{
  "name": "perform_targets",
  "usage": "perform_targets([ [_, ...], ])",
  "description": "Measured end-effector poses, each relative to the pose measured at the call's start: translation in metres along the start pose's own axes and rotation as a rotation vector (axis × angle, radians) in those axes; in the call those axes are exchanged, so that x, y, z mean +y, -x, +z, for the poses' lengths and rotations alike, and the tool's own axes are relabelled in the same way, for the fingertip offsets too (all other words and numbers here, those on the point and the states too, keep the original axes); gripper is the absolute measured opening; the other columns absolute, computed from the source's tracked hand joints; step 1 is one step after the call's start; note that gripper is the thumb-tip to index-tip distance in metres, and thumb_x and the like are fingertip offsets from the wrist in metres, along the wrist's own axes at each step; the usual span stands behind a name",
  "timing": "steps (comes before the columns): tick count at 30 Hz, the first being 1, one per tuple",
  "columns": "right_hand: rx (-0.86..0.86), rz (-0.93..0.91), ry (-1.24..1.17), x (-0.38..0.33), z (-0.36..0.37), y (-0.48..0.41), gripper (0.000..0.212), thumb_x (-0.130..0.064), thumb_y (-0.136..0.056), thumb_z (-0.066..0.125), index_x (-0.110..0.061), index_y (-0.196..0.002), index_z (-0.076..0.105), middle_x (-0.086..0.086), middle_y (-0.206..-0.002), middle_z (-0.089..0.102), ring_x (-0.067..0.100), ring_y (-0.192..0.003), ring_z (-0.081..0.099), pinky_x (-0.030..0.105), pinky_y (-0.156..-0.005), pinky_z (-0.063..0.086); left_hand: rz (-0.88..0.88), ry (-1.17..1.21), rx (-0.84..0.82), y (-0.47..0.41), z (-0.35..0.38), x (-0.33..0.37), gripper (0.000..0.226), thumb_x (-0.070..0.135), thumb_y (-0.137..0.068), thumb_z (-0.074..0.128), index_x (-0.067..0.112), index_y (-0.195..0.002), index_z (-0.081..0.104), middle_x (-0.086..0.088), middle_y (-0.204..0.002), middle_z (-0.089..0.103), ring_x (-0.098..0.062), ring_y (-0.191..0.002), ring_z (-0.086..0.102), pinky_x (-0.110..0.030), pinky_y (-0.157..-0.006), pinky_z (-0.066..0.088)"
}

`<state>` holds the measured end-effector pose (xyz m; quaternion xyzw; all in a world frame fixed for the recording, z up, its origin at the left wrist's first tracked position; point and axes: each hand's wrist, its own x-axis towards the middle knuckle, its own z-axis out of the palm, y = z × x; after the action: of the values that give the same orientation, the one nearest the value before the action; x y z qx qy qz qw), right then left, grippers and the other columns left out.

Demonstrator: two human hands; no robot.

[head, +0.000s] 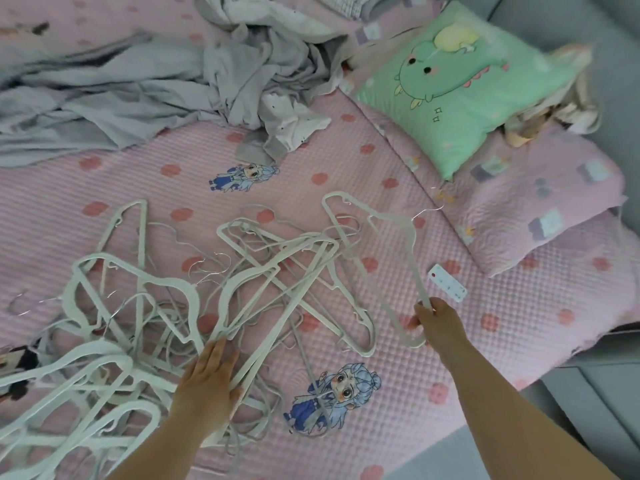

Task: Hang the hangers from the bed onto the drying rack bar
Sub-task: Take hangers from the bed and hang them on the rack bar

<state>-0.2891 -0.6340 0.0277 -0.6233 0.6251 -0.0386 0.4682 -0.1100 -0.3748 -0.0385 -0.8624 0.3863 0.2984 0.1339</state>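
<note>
A tangled heap of white hangers with thin metal hooks lies on the pink bed, spread over its left and middle. My left hand lies flat on the heap, fingers straight, pressing on the hangers. To the right, my right hand grips the lower corner of one white hanger that stretches away from me, its hook pointing toward the pillow. No drying rack bar is in view.
A pile of grey and white clothes covers the far left of the bed. A green cartoon pillow leans at the far right on a pink pillow. A small white remote lies near my right hand. The bed's edge runs along the lower right.
</note>
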Motion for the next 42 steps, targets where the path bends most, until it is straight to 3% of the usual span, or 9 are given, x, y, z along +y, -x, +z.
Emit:
perform_targets([
  [5,0.118,-0.111,-0.056,-0.019,-0.056,0.040,0.017,-0.013,-0.098,0.037,-0.009,-0.097,0.054,-0.001,-0.059,0.052,0.010,-0.053,0.041,0.022,-0.047,0.030,-0.002,0.047,0.126,0.013,-0.059,0.038,0.052,0.037,-0.098,0.029,0.019,-0.145,0.018,-0.001,-0.155,0.016,-0.019,-0.143,0.018,-0.035,-0.117,0.014],
  [8,0.182,-0.205,-0.020,-0.027,-0.090,0.068,0.016,-0.012,-0.098,0.035,-0.015,-0.094,0.050,-0.005,-0.060,0.053,0.009,-0.053,0.043,0.020,-0.043,0.033,0.214,0.426,0.159,0.016,-0.107,0.093,0.041,0.027,-0.099,0.035,0.015,-0.137,0.038,-0.002,-0.144,0.042,-0.017,-0.130,0.043,-0.028,-0.107,0.032],
  [12,0.292,-0.305,-0.017,-0.019,-0.136,0.112,0.023,-0.008,-0.098,0.033,-0.010,-0.106,0.054,-0.007,-0.059,0.055,0.010,-0.057,0.047,0.031,-0.062,0.043,0.508,0.816,0.090,0.038,-0.177,0.191,0.029,0.013,-0.097,0.038,0.002,-0.118,0.055,-0.019,-0.126,0.057,-0.035,-0.114,0.056,-0.041,-0.099,0.043],
  [16,0.379,-0.357,0.057,0.004,-0.169,0.157,0.028,-0.006,-0.096,0.033,-0.020,-0.112,0.052,-0.018,-0.055,0.058,0.022,-0.076,0.059,0.041,-0.083,0.052,0.626,1.087,-0.217,0.081,-0.222,0.279,0.034,0.028,-0.098,0.038,0.001,-0.107,0.056,-0.008,-0.091,0.063,-0.013,-0.074,0.065,-0.024,-0.068,0.045],
  [20,0.462,-0.379,0.126,0.039,-0.201,0.212,0.036,-0.005,-0.096,0.033,-0.017,-0.126,0.047,-0.022,-0.066,0.052,0.013,-0.078,0.054,0.028,-0.078,0.045,0.600,1.265,-0.432,0.142,-0.231,0.340,0.030,0.036,-0.094,0.045,0.012,-0.077,0.051,-0.006,-0.075,0.061,-0.017,-0.075,0.061,-0.030,-0.076,0.051],
  [26,0.537,-0.360,0.139,0.090,-0.251,0.295,0.040,-0.022,-0.093,0.047,-0.022,-0.133,0.047,0.002,-0.113,0.063,0.019,-0.104,0.055,0.021,-0.090,0.039,0.677,1.230,-0.384,0.249,-0.204,0.417,0.030,-0.008,-0.091,0.038,0.000,-0.063,0.046,-0.006,-0.038,0.054,-0.011,-0.030,0.053,-0.014,-0.028,0.041],
  [32,0.653,-0.304,0.128,0.168,-0.313,0.402,0.038,-0.027,-0.094,0.047,-0.021,-0.131,0.047,-0.006,-0.121,0.054,0.006,-0.108,0.048,0.007,-0.086,0.029,0.956,0.950,-0.351,0.361,-0.172,0.472,0.035,-0.005,-0.094,0.034,-0.002,-0.127,0.044,-0.007,-0.072,0.053,-0.004,-0.026,0.051,-0.013,-0.029,0.040],
  [36,1.000,-0.206,0.103,0.236,-0.385,0.489,0.034,-0.021,-0.094,0.048,-0.016,-0.128,0.049,-0.005,-0.114,0.050,0.011,-0.104,0.050,0.011,-0.082,0.032,1.220,0.654,-0.370,0.461,-0.141,0.505,0.024,0.002,-0.096,0.038,0.004,-0.116,0.052,-0.004,-0.076,0.059,-0.003,-0.030,0.053,-0.013,-0.032,0.040],
  [42,1.321,0.002,0.300,0.330,-0.465,0.610,0.047,-0.024,-0.094,0.047,-0.017,-0.139,0.034,0.000,-0.145,0.034,0.020,-0.135,0.029,0.026,-0.109,0.021,1.586,0.227,-0.355,0.584,-0.094,0.541,0.023,0.006,-0.095,0.041,0.022,-0.090,0.057,0.003,-0.084,0.065,-0.004,-0.042,0.058,-0.015,-0.042,0.044],
])
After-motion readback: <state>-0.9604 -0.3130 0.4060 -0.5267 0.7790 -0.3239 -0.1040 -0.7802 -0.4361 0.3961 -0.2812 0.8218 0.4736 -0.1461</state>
